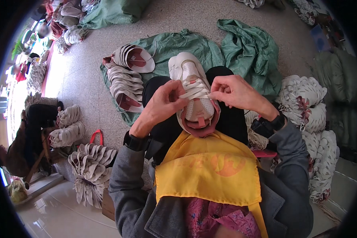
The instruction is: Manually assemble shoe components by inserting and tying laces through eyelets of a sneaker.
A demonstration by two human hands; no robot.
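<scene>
both hands' fingers [186, 95] pinch the shoe's [194, 93] laces (mid-shoe).

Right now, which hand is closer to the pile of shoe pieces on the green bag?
Left. The left hand pinches the lace on the shoe, just beside the pile of shoe pieces; the right hand is across the shoe, farther away.

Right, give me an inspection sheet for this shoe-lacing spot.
Surface: speckled floor; the shoe rests on the person's lap.
Job's things: white shoe with pink lining, white lace partly threaded.
Clutter: stacks of shoe uppers, green sacks, more stacks at right.
Grips: left hand and right hand each pinch the lace.
Cables: nothing seen.
Surroundings: yellow apron; another seated person at left.
</scene>
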